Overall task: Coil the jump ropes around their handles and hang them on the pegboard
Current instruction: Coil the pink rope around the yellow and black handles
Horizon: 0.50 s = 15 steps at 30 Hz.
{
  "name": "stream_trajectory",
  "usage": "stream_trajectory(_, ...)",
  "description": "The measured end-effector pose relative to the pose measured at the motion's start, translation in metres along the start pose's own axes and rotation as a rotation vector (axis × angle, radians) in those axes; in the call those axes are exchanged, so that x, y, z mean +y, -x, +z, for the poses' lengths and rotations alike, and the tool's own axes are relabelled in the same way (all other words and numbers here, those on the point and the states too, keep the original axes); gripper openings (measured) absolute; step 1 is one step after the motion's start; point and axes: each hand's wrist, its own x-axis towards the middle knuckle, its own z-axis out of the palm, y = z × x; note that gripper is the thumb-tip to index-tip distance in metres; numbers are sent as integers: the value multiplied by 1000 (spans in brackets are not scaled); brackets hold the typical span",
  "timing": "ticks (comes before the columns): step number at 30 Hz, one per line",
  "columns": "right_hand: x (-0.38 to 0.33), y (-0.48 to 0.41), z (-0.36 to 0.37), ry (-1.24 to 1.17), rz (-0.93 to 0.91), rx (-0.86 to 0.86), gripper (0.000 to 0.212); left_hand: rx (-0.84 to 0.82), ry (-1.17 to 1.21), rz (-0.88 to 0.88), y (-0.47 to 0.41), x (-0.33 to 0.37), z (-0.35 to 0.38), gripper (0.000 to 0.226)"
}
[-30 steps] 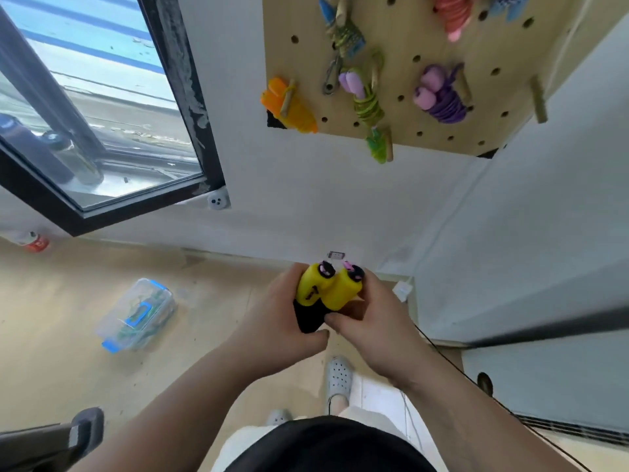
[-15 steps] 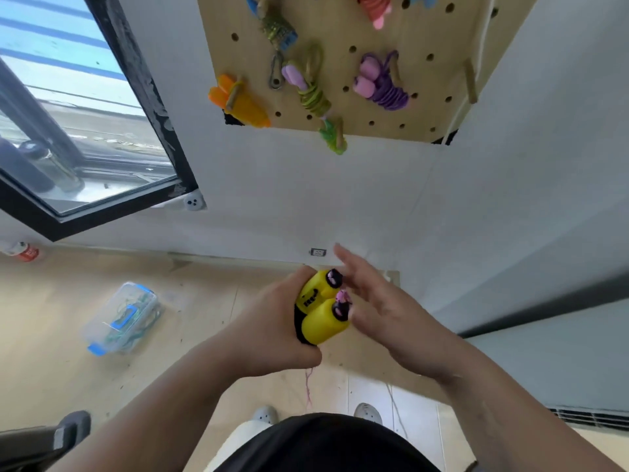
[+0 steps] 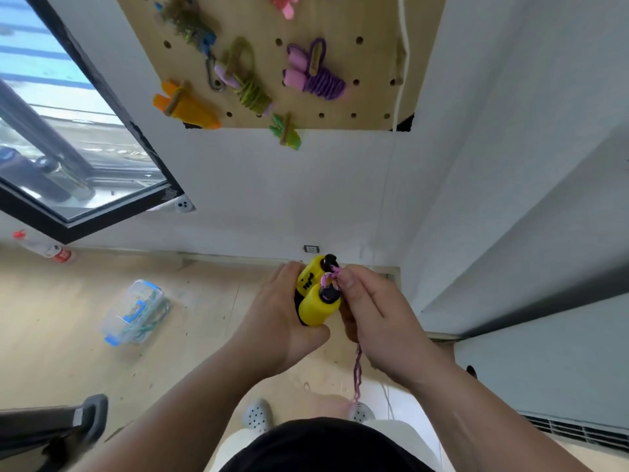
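Observation:
Two yellow jump-rope handles point(image 3: 315, 298) with black ends lie side by side in my left hand point(image 3: 282, 315), which grips them from the left. My right hand point(image 3: 371, 311) pinches the pink-and-black braided rope point(image 3: 357, 373) at the handles' tips; the rope hangs down below my right palm toward the floor. Above on the wall is the wooden pegboard point(image 3: 367, 80), holding several coiled ropes: an orange one point(image 3: 185, 105), a green-and-pink one point(image 3: 246, 85), a purple one point(image 3: 318, 76) and a small green one point(image 3: 286, 132).
A clear plastic box point(image 3: 136, 311) with blue clips lies on the wooden floor at left. A bottle point(image 3: 46, 248) lies under the black-framed window point(image 3: 85, 165). A white cord point(image 3: 401, 59) hangs down the pegboard's right side. A grey wall stands at right.
My right hand, open beside the handle tips half a second ago, has closed its fingers on the rope at the tips. The view has moved closer to the pegboard.

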Motion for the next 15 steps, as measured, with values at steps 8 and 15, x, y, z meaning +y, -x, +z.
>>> stream_trajectory(8,3,-4,-5,284,-70,-3,43,26,966,-173,-2,28,8,30)
stream_trajectory(15,-5,-11,14,636,-178,104,49,24,1442,-274,-19,27,-7,45)
